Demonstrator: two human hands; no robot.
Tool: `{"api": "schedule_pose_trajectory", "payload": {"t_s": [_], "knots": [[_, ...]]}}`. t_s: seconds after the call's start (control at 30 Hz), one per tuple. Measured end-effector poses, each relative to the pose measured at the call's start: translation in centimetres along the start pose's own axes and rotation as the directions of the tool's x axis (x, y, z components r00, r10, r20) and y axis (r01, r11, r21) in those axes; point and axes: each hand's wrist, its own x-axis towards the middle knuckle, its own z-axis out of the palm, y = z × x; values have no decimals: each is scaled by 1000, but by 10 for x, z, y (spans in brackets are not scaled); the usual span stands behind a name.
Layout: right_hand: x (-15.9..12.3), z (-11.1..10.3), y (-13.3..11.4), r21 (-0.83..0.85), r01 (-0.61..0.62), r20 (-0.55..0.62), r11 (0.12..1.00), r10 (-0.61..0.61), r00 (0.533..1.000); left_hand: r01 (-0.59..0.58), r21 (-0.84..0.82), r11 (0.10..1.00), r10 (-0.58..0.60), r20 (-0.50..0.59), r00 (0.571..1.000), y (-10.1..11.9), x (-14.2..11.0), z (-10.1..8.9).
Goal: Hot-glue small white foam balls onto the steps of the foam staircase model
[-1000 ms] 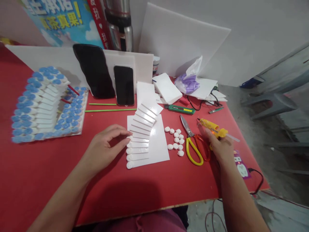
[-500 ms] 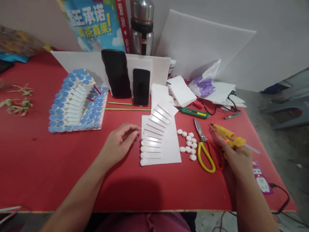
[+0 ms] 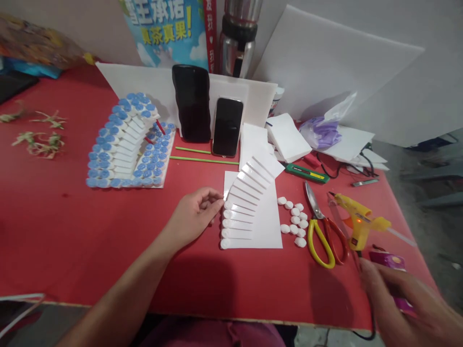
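From my end, the main change was on the right: the yellow glue gun [image 3: 356, 212], gripped moments earlier, now sat on the counter [image 3: 271, 284], just right of the scissors [image 3: 317, 212]. The right hand [image 3: 405, 294] had drawn back to the near right, fingers loosely curled beside the gun's cord [image 3: 358, 254]; blurred as they were, I could not tell whether they held it. The left hand [image 3: 202, 212] had closed in, fingers narrow, on the left edge of the fan of white strips [image 3: 246, 197]; I could not tell whether they pinched anything. The fan lay mid-counter on the white sheet [image 3: 269, 226], its far end running past it. I judged gluing paused, with only the left hand tending that edge.
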Motion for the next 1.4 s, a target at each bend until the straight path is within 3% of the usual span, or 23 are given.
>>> {"api": "schedule_pose_trajectory", "payload": {"t_s": [0.03,0.1,0.17,0.23,0.33,0.47,0.7,1.1,1.23,1.4], "knots": [[4,2,-20,-16,76,46,997,-75,996,14,-27,1000,-14,5,1000,0,0,1],[20,17,-63,166,257,-3,952,-260,966,37,-78,996,-37,3,999,-1,0,4],[41,38,-103,336,397,-39,854,-409,912,54,-124,991,-55,1,999,-2,-1,6],[60,58,-132,457,452,-7,766,-504,863,61,-168,984,-61,5,998,-4,-1,8],[79,80,-155,528,476,58,704,-589,806,61,-219,974,-57,24,998,-7,-1,8],[84,92,-159,524,484,133,701,-628,767,109,-242,964,-98,59,993,-5,-1,6],[85,94,-155,542,478,205,691,-660,723,232,-244,942,-206,126,970,5,-1,3],[87,91,-156,522,508,331,685,-711,620,210,-221,952,-186,121,975,1,-1,2],[86,92,-157,533,487,333,692,-701,630,212,-217,953,-190,115,975,2,0,2],[89,88,-150,587,441,247,679,-669,701,195,-203,960,-178,99,979,3,0,3]]}}
